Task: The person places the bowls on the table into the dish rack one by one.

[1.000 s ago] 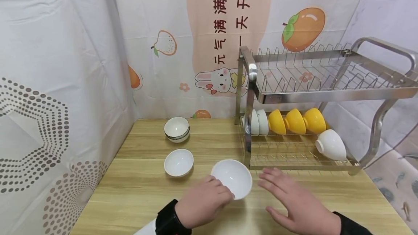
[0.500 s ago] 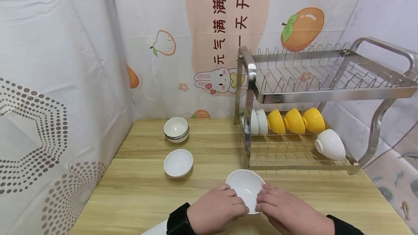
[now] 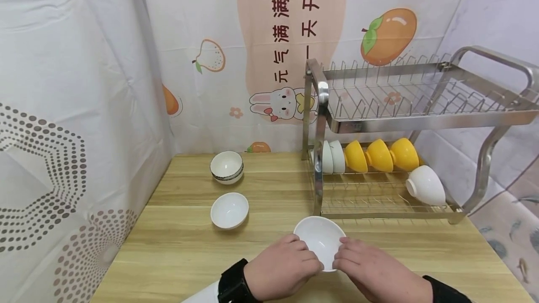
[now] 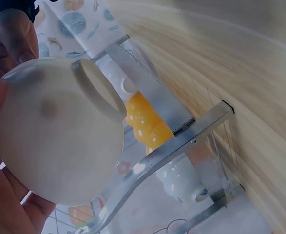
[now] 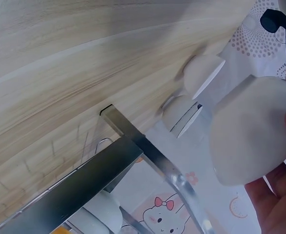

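While the left hand (image 3: 284, 268) and right hand (image 3: 376, 268) grasp opposite sides of a white bowl (image 3: 317, 236), it hangs above the near middle of the wooden table (image 3: 168, 256). Tabletop stretches left to the edge beside the patterned curtain (image 3: 46, 83), and right past the right hand. Just beyond the bowl, the metal rack (image 3: 391, 216) blocks the far right, holding pale bowls (image 3: 338, 156), yellow bowls (image 3: 380, 155) and a tilted white bowl at right (image 3: 427, 185). Farther left sit a single bowl (image 3: 229, 210) and, behind it, dark-rimmed stacked bowls (image 3: 227, 164).
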The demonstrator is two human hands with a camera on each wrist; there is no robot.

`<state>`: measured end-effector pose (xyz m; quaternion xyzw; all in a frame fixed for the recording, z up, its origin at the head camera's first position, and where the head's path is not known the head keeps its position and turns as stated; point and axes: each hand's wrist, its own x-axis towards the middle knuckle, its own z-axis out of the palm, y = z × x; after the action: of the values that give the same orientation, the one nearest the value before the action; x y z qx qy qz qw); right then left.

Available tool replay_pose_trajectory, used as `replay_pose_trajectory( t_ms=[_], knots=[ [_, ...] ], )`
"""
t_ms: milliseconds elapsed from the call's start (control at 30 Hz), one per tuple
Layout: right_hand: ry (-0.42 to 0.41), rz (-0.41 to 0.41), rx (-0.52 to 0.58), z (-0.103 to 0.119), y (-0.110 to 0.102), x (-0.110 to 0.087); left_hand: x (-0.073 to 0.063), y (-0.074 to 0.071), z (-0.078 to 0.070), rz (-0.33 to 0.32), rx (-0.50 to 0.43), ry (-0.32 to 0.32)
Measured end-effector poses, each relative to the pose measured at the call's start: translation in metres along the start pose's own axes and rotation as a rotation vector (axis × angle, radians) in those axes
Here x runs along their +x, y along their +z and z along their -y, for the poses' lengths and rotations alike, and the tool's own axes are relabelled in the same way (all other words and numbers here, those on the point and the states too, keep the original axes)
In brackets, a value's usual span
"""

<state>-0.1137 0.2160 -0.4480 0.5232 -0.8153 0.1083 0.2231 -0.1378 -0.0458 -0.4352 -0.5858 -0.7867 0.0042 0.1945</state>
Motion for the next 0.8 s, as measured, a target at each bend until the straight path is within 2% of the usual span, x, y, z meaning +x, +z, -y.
replay_pose_trajectory(
  t_ms=[233,400,500,567,733,800],
  knots=[
    [0.02,-0.108,0.003,-0.003,0.0,-0.003,0.008,0.0,0.002,-0.011,0.001,-0.027],
    [0.146,-0.152,0.041,-0.011,-0.001,-0.008,0.01,0.002,0.004,-0.066,-0.041,-0.12],
    [0.321,-0.186,0.063,-0.019,-0.002,-0.016,0.008,0.001,0.005,-0.115,-0.052,-0.187],
    [0.456,-0.246,0.078,-0.028,-0.003,-0.022,0.007,0.001,0.005,-0.126,-0.064,-0.225],
    [0.882,-0.338,0.275,-0.061,-0.012,-0.04,0.004,0.001,0.005,-0.083,-0.079,-0.276],
    [1.02,-0.333,0.346,-0.076,-0.014,-0.051,0.003,0.003,0.005,-0.07,-0.079,-0.287]
  ],
)
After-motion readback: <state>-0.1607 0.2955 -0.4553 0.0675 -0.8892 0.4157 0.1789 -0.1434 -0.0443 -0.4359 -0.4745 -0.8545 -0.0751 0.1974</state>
